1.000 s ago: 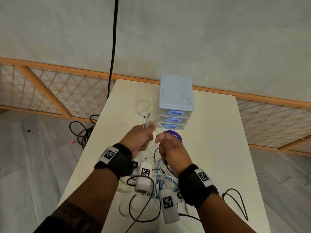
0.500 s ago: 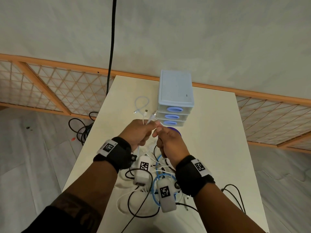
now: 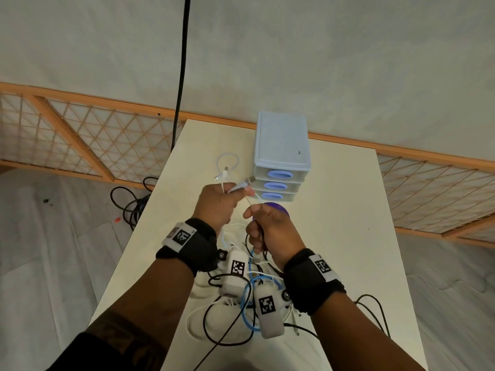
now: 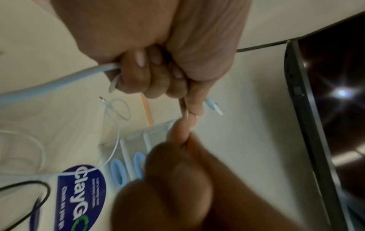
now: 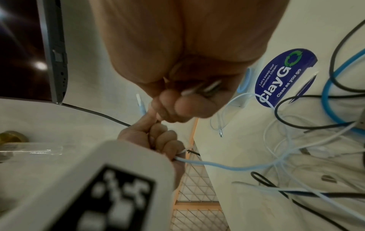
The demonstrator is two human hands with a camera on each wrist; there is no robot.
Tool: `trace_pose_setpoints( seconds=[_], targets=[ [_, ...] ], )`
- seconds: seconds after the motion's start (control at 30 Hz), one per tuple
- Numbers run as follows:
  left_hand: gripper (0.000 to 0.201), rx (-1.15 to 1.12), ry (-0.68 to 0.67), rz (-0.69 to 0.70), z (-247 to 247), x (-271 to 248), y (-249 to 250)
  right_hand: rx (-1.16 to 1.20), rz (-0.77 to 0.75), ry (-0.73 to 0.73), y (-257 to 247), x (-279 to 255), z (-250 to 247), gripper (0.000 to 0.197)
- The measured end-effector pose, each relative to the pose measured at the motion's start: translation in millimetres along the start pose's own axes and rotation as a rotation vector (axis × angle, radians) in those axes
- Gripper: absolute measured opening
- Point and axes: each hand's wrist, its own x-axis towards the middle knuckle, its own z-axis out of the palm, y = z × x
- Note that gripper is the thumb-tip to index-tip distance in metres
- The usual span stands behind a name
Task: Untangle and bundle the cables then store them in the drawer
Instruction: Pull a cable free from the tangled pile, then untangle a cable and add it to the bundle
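- Table (image 3: 334, 236): cream top, carrying all items below.
- Three-drawer organiser (image 3: 281, 145): far centre of table, drawers closed.
- Cable tangle (image 3: 241, 311): black, blue and white leads heaped at near edge, under both wrists.
- Left hand (image 3: 217, 204): fisted round pale blue USB cable (image 3: 241, 186), plug protruding toward organiser.
- Right hand (image 3: 270, 228): just beside left, pinching thin white cable (image 3: 250, 203).
- Purple ClayGo sticker (image 5: 284, 75): before organiser.

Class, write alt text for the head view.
Both hands, left hand and right hand, hold a white cable above a tangle of cables on a table, before a closed three-drawer unit.
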Motion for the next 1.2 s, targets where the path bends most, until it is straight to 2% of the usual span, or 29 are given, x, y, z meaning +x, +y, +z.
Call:
trace_pose_setpoints(
  seconds=[0.07, 0.1, 0.17, 0.23, 0.33, 0.4, 0.47, 0.57, 0.6, 0.7, 0.73, 0.8, 0.87, 0.93, 1.0, 1.1, 1.2],
  targets=[
    [0.018, -0.046, 0.107, 0.007, -10.0, 8.8, 4.5, -0.026, -0.043, 0.008, 8.7, 0.8, 0.2, 0.028],
    [0.02, -0.046, 0.126, 0.009, -16.5, 12.8, 5.8, -0.116, -0.092, 0.035, 13.4, 2.5, -0.5, 0.029],
    [0.023, 0.018, 0.105, 0.007, -26.5, 16.4, 7.1, -0.408, -0.199, 0.126, 22.0, 9.3, -4.4, 0.029],
    [0.031, 0.09, 0.111, -0.002, -31.5, 18.4, 4.2, -0.494, -0.23, 0.182, 24.7, 17.9, -5.8, 0.025],
    [0.039, 0.118, 0.22, -0.011, -34.6, 19.8, -0.8, -0.425, -0.141, 0.237, 24.8, 34.7, -2.5, 0.022],
    [0.048, 0.056, 0.248, -0.008, -37.6, 19.4, -3.5, -0.436, -0.061, 0.225, 23.2, 49.3, 2.3, 0.023],
    [0.053, -0.022, 0.224, -0.019, -40.7, 17.2, -3.2, -0.473, 0.001, 0.181, 19.8, 69.8, 6.6, 0.024],
    [0.05, -0.127, 0.137, -0.079, -44.1, 13.6, -0.3, -0.521, 0.051, 0.132, 13.7, 114.4, 9.7, 0.022],
    [0.049, -0.16, 0.107, -0.1, -45.4, 13.2, 0.4, -0.534, 0.045, 0.108, 8.1, 127.3, 11.4, 0.026],
    [0.048, -0.232, 0.037, -0.146, -50.5, 15.6, -0.6, -0.574, 0.014, 0.035, -18.4, 146.8, 16.4, 0.073],
    [0.048, -0.256, 0.019, -0.158, -52.4, 17.1, -0.8, -0.596, -0.005, 0.028, -25.5, 148.0, 16.1, 0.079],
    [0.045, -0.335, -0.012, -0.179, -55.6, 21.2, -0.4, -0.614, -0.059, 0.059, -29.9, 143.7, 11.8, 0.073],
    [0.04, -0.422, -0.034, -0.173, -57.4, 26.1, 0.0, -0.514, -0.082, 0.115, -17.4, 133.0, 3.7, 0.056],
    [0.038, -0.468, -0.048, -0.127, -57.4, 32.7, 2.2, -0.378, -0.058, 0.16, 9.4, 119.4, -6.6, 0.036],
    [0.039, -0.467, -0.058, -0.064, -55.2, 40.2, 8.8, -0.311, -0.003, 0.21, 38.9, 103.2, -18.5, 0.028],
    [0.039, -0.447, -0.052, 0.032, -49.4, 52.4, 28.5, -0.428, 0.097, 0.255, 76.1, 79.5, -31.9, 0.026],
    [0.029, -0.422, -0.056, 0.143, -44.8, 66.2, 59.7, -0.625, 0.169, 0.239, 99.6, 60.5, -34.9, 0.019]
  ],
)
